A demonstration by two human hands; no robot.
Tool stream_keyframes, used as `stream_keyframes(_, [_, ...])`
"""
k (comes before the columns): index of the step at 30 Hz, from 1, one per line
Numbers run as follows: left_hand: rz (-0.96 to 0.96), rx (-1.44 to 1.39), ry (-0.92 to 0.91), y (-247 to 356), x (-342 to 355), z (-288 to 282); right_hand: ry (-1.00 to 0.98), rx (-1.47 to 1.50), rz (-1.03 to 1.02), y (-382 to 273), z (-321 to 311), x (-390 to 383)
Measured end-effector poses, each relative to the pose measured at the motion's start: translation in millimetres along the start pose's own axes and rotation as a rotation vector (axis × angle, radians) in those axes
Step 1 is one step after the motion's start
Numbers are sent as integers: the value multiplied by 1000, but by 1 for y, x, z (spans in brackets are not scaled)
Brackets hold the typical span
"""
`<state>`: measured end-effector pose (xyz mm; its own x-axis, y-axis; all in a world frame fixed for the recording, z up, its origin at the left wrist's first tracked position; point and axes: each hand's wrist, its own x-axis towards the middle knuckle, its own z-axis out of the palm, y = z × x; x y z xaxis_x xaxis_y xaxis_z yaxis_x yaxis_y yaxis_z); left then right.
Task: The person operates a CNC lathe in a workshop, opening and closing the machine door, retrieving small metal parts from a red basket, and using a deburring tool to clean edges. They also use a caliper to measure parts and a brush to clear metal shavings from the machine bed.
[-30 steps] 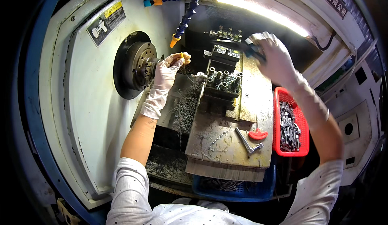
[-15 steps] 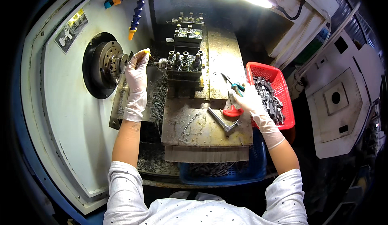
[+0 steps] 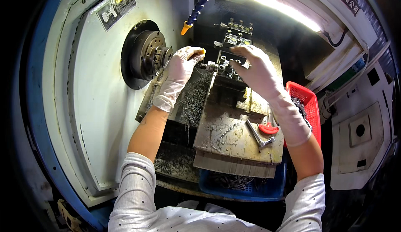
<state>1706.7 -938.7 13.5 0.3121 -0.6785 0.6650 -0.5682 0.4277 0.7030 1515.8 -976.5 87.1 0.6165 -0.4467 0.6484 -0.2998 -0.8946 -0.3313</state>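
My gloved left hand (image 3: 180, 68) is closed in a pinch on a small yellow piece (image 3: 203, 51), just right of the lathe chuck (image 3: 147, 56); most of the piece is hidden by the fingers. Over the near tool post (image 3: 227, 81) hovers my gloved right hand (image 3: 261, 71), fingers apart and thumb spread, with nothing visible in it. A round tool holder (image 3: 211, 66) points from that post toward the left hand. Lower on the carriage lie a metal socket wrench (image 3: 255, 135) and a red handle (image 3: 268, 129).
Further tool posts (image 3: 237, 39) stand behind the near one. A red basket (image 3: 315, 107) of metal parts is at the right, a blue basket (image 3: 267, 194) below the carriage (image 3: 221, 138). Curled metal chips (image 3: 193, 100) hang beside it. A coolant hose (image 3: 198, 8) hangs above.
My right hand has moved up and left from the teal-handled pliers to the near tool post; the pliers no longer show. My left hand still pinches the yellow piece. The view has shifted.
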Motion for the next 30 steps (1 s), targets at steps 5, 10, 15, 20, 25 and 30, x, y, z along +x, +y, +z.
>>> stream_keyframes(5, [18, 24, -96, 5, -5, 3, -265, -60, 62, 4, 41, 39])
stream_keyframes(10, [-55, -75, -32, 3, -7, 2, -367, -155, 74, -8, 48, 51])
stream_keyframes(15, [41, 68, 9, 5, -2, -2, -367, -216, 1, -7, 53, 59])
stream_keyframes(20, [97, 75, 24, 5, -1, 4, -378, -209, 43, -3, 51, 56])
stream_keyframes(25, [63, 48, 35, 2, -3, 3, -367, -232, 43, -6, 53, 56])
stream_keyframes(30, [128, 168, 14, 4, -1, 1, -355, -230, 68, -4, 55, 54])
